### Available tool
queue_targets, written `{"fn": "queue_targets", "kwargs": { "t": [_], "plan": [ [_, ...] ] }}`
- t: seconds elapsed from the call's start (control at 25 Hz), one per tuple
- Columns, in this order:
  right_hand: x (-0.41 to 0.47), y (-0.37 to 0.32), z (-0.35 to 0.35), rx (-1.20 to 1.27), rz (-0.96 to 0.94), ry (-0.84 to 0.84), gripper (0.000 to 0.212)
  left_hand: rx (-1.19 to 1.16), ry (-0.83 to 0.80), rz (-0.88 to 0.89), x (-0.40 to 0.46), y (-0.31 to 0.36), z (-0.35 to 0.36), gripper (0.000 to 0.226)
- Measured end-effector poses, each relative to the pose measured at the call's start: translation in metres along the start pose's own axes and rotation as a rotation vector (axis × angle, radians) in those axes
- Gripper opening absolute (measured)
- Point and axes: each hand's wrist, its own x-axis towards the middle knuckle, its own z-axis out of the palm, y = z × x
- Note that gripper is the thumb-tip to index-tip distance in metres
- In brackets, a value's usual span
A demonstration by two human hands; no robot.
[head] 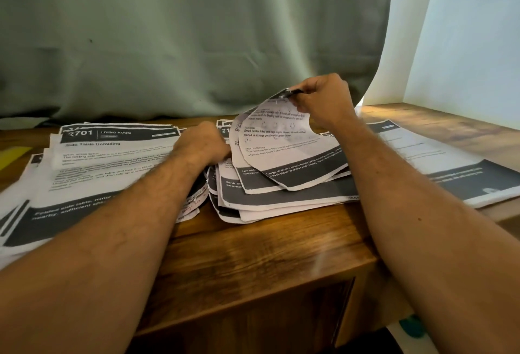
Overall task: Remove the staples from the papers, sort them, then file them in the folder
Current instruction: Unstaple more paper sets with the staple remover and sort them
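Wood table (pixel 253 255); R hand (pixel 323 97) fingers pinch curled sheets (pixel 287 151); L hand (pixel 202 142) blurred, grip unclear.

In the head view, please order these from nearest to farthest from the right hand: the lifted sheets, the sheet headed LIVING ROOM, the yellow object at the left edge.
1. The lifted sheets: pinched at their top corner by the right hand, in the middle.
2. The sheet headed LIVING ROOM: on the left pile, beyond the left hand.
3. The yellow object: at the far left edge of the table.
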Motion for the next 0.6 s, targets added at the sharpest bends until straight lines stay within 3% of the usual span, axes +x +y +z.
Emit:
{"fn": "queue_targets", "kwargs": {
  "t": [0.24,0.44,0.6],
  "plan": [
    [-0.0044,-0.0063,0.0039,-0.040,-0.001,-0.037,0.021,0.099,0.009,-0.002,-0.0005,0.0051,0.0028,0.018],
    [-0.0062,-0.0086,0.0081,-0.067,-0.022,-0.065,0.009,-0.174,0.079,0.041,-0.0001,0.0050,-0.0006,0.053],
    [-0.0080,-0.0075,0.0107,-0.066,-0.029,-0.106,0.008,-0.277,0.080,-0.021,-0.0028,0.0056,-0.0022,0.056]
  ]
}}
